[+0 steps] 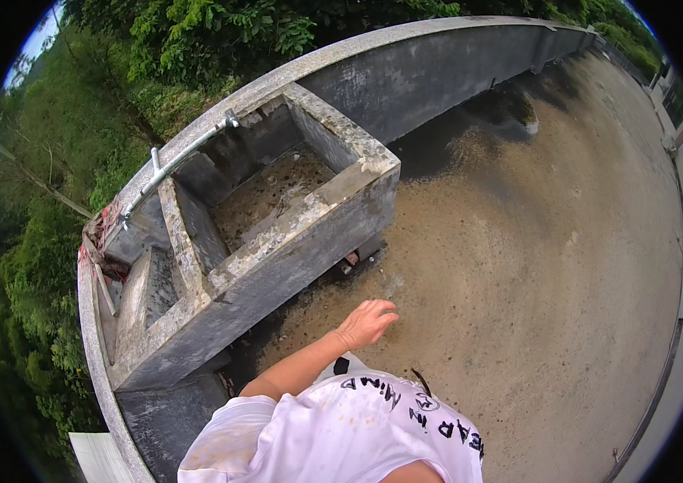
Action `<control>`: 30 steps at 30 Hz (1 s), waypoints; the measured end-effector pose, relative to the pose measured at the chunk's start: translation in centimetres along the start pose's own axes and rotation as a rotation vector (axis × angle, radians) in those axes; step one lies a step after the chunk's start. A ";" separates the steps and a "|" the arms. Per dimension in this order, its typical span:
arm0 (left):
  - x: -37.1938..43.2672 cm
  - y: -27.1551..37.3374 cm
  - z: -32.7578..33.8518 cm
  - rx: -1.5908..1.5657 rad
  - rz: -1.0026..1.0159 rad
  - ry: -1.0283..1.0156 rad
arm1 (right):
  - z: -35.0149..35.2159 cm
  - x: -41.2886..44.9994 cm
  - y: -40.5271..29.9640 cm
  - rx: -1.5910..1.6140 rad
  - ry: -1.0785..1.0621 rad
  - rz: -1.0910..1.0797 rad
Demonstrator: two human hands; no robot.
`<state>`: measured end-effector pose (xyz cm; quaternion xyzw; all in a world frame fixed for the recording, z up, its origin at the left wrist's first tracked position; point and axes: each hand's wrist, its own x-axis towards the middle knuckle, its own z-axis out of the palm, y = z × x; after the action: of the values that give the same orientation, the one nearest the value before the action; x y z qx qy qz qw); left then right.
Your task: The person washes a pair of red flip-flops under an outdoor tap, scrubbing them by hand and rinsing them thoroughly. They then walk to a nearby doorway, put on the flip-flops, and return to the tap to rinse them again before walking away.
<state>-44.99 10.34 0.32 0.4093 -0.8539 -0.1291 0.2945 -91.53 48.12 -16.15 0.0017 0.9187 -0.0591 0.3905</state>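
Note:
My left hand is in front of my body, above the stained concrete floor, with nothing in it and its fingers bent and a little apart. My right hand is out of view; only part of that upper arm shows at the bottom edge. Beyond my left hand stands a concrete trough with divided basins, built against a parapet wall. A grey-white plastic pipe with a tap at each end lies along its far side. Dry dirt covers the bottom of the larger basin. My hand touches none of these.
The parapet wall curves along the far side, with trees behind it. Crumpled netting or cloth hangs at the trough's left corner. Pieces of brick lie beneath the trough. A dark damp patch spreads along the wall's foot.

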 end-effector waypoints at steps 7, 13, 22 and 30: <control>8.0 8.5 11.6 -0.160 0.098 -0.267 | 2.4 -6.8 22.6 0.047 0.128 0.569; 11.3 16.5 20.3 -0.234 0.342 -0.554 | 1.6 -2.4 14.8 0.692 0.470 0.257; 17.3 18.3 33.7 -0.488 -0.007 -0.861 | -1.6 -3.7 13.5 0.459 0.388 0.272; 26.1 13.2 44.6 -0.152 -0.501 -1.197 | 10.9 -11.4 20.4 0.554 0.182 1.109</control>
<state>-93.19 -2.43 -18.60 0.4313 -0.7375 -0.4595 -0.2427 -74.83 67.67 -17.65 0.5843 0.7613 -0.0833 0.2684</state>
